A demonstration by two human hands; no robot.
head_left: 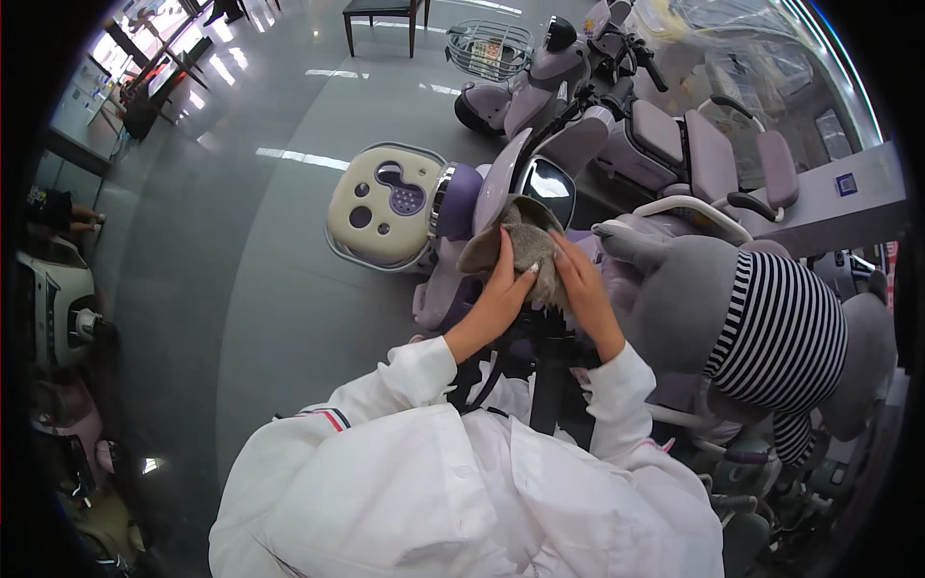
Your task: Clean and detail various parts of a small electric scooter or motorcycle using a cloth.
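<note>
A crumpled grey-brown cloth is bunched between my two hands, over the front of a light purple electric scooter. My left hand grips its left side, thumb pressed into the folds. On the other side, my right hand closes round it with bent fingers. Just beyond the cloth is the scooter's dark, glossy display, which reflects light. The cloth hides part of the scooter's front panel and handlebar.
A front basket with a cream lid juts out at the left of the scooter. Another purple scooter with a wire basket stands ahead. At right sits a large grey plush toy in a striped shirt. More vehicles line the far left.
</note>
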